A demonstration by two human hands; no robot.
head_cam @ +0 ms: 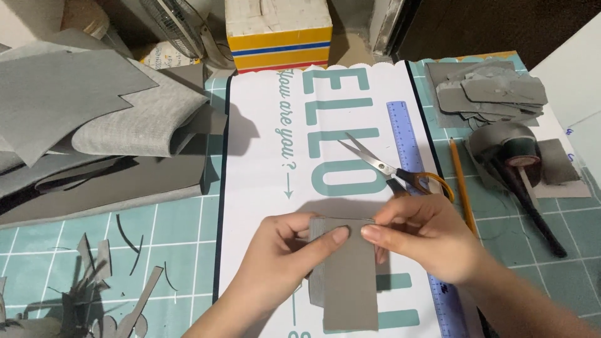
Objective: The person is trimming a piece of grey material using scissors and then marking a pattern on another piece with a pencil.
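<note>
Hands, left (282, 250) and right (426, 241), both pinched on grey fabric strip (350, 288), its lower end cut off by frame.

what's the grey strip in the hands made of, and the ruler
Grey strip: probably matte fabric or thin felt-like sheet, with fine ribbing along its left edge. Ruler: seemingly translucent blue plastic, glossy, with markings showing.

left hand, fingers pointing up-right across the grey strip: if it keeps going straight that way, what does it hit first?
Most likely the right hand: the left hand points up-right across the grey fabric strip, and the two thumb tips nearly meet there. Past that lie the scissors, though depth is hard to judge.
</note>
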